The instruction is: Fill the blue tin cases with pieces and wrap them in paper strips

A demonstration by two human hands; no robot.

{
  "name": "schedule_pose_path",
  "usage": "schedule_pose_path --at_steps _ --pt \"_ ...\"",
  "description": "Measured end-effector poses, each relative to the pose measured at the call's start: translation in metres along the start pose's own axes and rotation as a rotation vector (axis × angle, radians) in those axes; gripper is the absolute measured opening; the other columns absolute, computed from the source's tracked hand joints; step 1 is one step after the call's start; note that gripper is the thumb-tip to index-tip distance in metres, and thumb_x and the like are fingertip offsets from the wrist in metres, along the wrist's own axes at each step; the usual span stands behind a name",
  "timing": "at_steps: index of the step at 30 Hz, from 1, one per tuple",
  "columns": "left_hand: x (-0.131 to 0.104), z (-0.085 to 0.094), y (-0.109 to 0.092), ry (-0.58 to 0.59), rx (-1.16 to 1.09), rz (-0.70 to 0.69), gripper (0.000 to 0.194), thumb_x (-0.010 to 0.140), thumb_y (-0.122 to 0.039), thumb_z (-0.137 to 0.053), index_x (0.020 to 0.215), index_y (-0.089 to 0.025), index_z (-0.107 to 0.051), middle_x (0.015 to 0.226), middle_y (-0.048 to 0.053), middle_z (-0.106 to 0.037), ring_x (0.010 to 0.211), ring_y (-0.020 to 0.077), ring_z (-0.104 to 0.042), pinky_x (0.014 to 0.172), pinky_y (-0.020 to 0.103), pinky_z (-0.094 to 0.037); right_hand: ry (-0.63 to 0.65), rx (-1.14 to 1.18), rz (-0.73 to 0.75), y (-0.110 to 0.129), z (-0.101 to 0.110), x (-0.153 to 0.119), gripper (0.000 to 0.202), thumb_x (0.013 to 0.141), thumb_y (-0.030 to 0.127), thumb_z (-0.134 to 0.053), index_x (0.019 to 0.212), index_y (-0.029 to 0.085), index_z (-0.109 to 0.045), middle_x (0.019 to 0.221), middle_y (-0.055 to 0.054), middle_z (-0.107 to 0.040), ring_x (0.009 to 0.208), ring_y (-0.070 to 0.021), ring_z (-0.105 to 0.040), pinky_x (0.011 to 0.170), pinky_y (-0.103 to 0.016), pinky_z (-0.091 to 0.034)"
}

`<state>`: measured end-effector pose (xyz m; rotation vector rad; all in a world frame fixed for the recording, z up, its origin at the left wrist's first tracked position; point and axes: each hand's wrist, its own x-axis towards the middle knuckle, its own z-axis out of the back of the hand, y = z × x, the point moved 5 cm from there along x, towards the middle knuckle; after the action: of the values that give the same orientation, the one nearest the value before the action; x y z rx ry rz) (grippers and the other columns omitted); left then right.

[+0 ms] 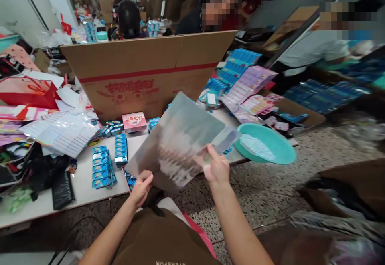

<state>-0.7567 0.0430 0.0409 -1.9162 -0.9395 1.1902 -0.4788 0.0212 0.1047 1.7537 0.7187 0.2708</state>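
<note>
A clear plastic sheet or bag (183,136), blurred and shiny, is held tilted above my lap and the table's front edge. My left hand (141,189) pinches its lower left corner between thumb and fingers. At its right side my right hand (217,166) is closed on the edge, near a narrow flap. Left of the sheet, blue packs (102,166) stand in a row on the white table, with a second row of blue packs (120,148) beside them. Behind these sits a pink box (134,121) with a printed lid.
An upright cardboard box (156,68) walls off the table's back. To the right, a turquoise basin (282,152) holds white pieces. Purple and blue packaging sheets (249,84) pile up behind it. A black pouch (62,191) and striped sheets (64,130) lie left. Other people sit beyond.
</note>
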Motion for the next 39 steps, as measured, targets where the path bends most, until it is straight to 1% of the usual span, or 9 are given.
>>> schedule_pose_path --at_steps 3,7,10,13,16,21,24,32,39 --pt "-0.005 0.033 0.007 -0.208 0.124 -0.028 0.052 0.063 -0.046 -0.072 0.103 -0.017 -0.058 0.103 0.011 -0.062 0.101 0.0251 -0.059 0.089 0.040 -0.046 0.020 -0.064 -0.027 0.013 0.004 0.006 0.039 0.052 0.044 -0.080 0.071 0.015 -0.063 0.064 -0.001 -0.065 0.058 -0.0153 -0.062 0.057 -0.032 -0.054" --pt "-0.026 0.071 -0.048 -0.599 0.557 -0.472 0.061 0.072 -0.041 -0.067 0.124 -0.019 -0.044 0.124 0.013 -0.050 0.118 0.0246 -0.047 0.101 0.041 -0.035 0.105 -0.237 0.034 0.026 0.014 -0.005 0.039 0.048 0.045 -0.082 0.068 0.014 -0.068 0.068 -0.004 -0.069 0.061 -0.0151 -0.064 0.062 -0.029 -0.054" --pt "-0.037 0.054 -0.093 -0.506 0.805 -0.779 0.056 0.078 -0.037 -0.062 0.127 -0.020 -0.043 0.128 0.013 -0.047 0.124 0.0249 -0.041 0.106 0.042 -0.030 0.198 -0.365 0.045 0.024 0.014 -0.028 0.039 0.050 0.046 -0.081 0.070 0.015 -0.070 0.073 -0.006 -0.072 0.064 -0.0165 -0.066 0.064 -0.030 -0.055" --pt "-0.032 0.033 -0.106 -0.284 0.899 -0.863 0.059 0.076 -0.038 -0.064 0.128 -0.020 -0.043 0.131 0.013 -0.047 0.127 0.0264 -0.038 0.109 0.043 -0.025 0.306 -0.451 0.001 0.018 0.011 -0.051 0.039 0.054 0.049 -0.078 0.074 0.015 -0.072 0.073 -0.006 -0.072 0.062 -0.0178 -0.066 0.061 -0.031 -0.055" --pt "-0.010 0.045 -0.071 -0.209 0.891 -0.703 0.052 0.079 -0.039 -0.060 0.125 -0.021 -0.045 0.128 0.012 -0.049 0.123 0.0253 -0.043 0.106 0.041 -0.030 0.381 -0.568 0.023 0.017 0.017 -0.064 0.037 0.058 0.050 -0.076 0.074 0.016 -0.072 0.074 -0.007 -0.073 0.067 -0.0194 -0.067 0.065 -0.033 -0.056" --pt "0.043 0.121 0.049 -0.387 1.001 -0.146 0.046 0.081 -0.037 -0.053 0.118 -0.009 -0.049 0.117 0.019 -0.054 0.116 0.0293 -0.049 0.096 0.041 -0.038 0.238 -0.764 0.132 0.026 0.059 -0.070 0.035 0.062 0.051 -0.071 0.072 0.017 -0.072 0.077 -0.009 -0.073 0.073 -0.0224 -0.068 0.072 -0.038 -0.055" --pt "0.065 0.151 0.094 -0.479 1.160 0.013 0.046 0.084 -0.029 -0.047 0.124 -0.006 -0.043 0.118 0.022 -0.052 0.117 0.0304 -0.046 0.093 0.040 -0.039 0.163 -0.830 0.148 0.036 0.089 -0.072 0.031 0.064 0.048 -0.070 0.074 0.019 -0.072 0.078 -0.008 -0.073 0.071 -0.0226 -0.068 0.069 -0.037 -0.056" --pt "0.080 0.164 0.114 -0.471 1.191 0.159 0.053 0.082 -0.019 -0.045 0.134 -0.011 -0.039 0.113 0.018 -0.058 0.101 0.0283 -0.057 0.082 0.035 -0.044 -0.029 -1.044 0.193 0.074 0.153 -0.039 0.028 0.063 0.048 -0.068 0.073 0.022 -0.073 0.079 -0.007 -0.073 0.078 -0.0248 -0.069 0.075 -0.036 -0.055" --pt "0.090 0.151 0.131 -0.319 1.257 0.281 0.048 0.085 -0.022 -0.043 0.133 -0.019 -0.040 0.118 0.011 -0.061 0.102 0.0232 -0.061 0.081 0.029 -0.045 0.048 -1.072 0.067 0.072 0.158 0.018 0.032 0.063 0.048 -0.066 0.073 0.019 -0.072 0.081 -0.009 -0.074 0.080 -0.0251 -0.068 0.079 -0.035 -0.053"
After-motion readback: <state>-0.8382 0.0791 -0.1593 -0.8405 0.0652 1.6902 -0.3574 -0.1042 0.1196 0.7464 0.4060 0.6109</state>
